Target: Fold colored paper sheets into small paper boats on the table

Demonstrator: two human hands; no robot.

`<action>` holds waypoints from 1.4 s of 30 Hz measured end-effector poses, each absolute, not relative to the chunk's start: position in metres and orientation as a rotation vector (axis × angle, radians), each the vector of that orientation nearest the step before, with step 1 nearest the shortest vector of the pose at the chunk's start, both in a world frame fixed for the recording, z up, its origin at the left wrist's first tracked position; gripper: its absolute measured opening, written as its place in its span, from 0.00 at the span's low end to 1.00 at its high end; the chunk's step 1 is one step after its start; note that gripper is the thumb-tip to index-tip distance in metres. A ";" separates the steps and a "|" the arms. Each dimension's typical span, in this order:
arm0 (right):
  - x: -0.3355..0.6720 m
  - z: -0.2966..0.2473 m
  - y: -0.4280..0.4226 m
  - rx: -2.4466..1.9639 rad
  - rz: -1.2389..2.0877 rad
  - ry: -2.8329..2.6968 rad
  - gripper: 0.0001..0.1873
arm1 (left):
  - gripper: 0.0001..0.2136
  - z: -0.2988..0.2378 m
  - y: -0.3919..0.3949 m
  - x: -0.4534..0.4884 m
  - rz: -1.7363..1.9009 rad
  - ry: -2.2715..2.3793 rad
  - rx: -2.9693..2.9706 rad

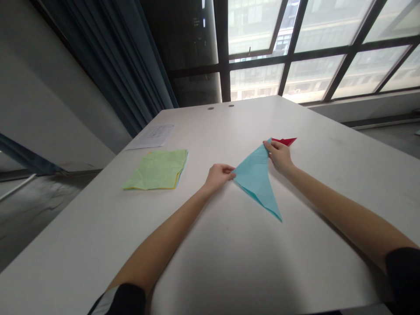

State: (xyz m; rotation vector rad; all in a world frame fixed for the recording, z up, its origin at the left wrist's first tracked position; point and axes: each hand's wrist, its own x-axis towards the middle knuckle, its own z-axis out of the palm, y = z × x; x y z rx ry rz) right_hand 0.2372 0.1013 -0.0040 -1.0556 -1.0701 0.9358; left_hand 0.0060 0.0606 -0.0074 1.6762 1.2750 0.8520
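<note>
Both hands hold a light blue sheet of paper, folded into a triangle, above the white table. My left hand pinches its left corner between thumb and fingers. The upper corner is gripped by my right hand. A third corner points down toward me, and the layers part slightly along the lower left edge. Just behind my right hand lies a red folded paper piece, partly hidden by that hand and the blue paper.
To the left is a stack of square paper sheets, light green on top with yellow and blue edges below. A printed white sheet lies beyond it. Two dark round discs sit near the far edge of the white table.
</note>
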 end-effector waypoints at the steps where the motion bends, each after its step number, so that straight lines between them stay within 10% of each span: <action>1: 0.238 -0.005 0.102 -1.053 0.926 -1.071 0.16 | 0.11 -0.007 0.061 0.006 0.851 1.270 1.664; 14: 0.238 -0.005 0.102 -1.049 0.920 -1.048 0.17 | 0.15 -0.003 0.057 0.007 0.920 1.298 1.691; 28: 0.209 0.012 0.068 -1.082 1.629 -1.372 0.30 | 0.14 0.001 0.069 -0.002 1.333 1.284 1.377; 42: 0.217 0.003 0.077 -1.433 0.979 -1.894 0.49 | 0.07 0.002 0.066 -0.010 1.235 1.551 1.719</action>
